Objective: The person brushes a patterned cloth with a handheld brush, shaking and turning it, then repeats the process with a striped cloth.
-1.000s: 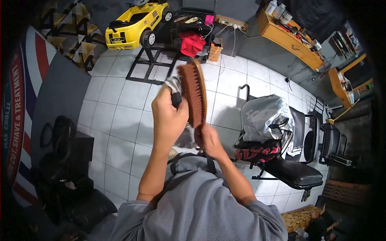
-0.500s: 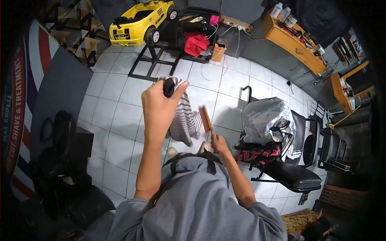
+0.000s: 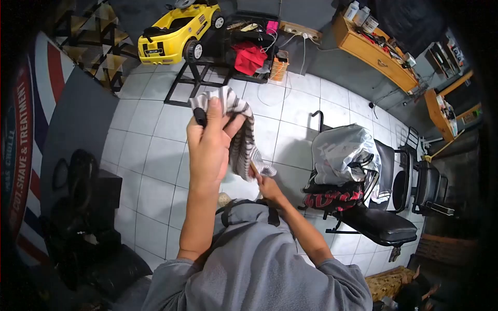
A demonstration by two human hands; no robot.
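Raised in front of me, my left hand [image 3: 210, 142] is closed on the top of a grey-and-white striped cloth [image 3: 241, 150], with a black piece [image 3: 199, 116] of it sticking out beside the thumb. The cloth hangs down in folds toward my right hand [image 3: 270, 187]. Lower and to the right, that hand is wrapped round the handle of a wooden brush [image 3: 253, 169]. Most of the brush is hidden by the cloth, which it overlaps at the lower edge.
A black barber chair [image 3: 381, 225] at my right bears a silver cape [image 3: 345, 153]. Ahead stand a yellow toy car [image 3: 174, 36], a black metal frame [image 3: 179, 85] and a black cart [image 3: 244, 36] with a red cloth. A wooden shelf [image 3: 371, 52] holds bottles. White tiles [image 3: 150, 135] cover the floor.
My left hand has turned, bringing the cloth's upper part over the fingers. My right hand has moved left and slightly up, taking the brush behind the cloth's lower end.
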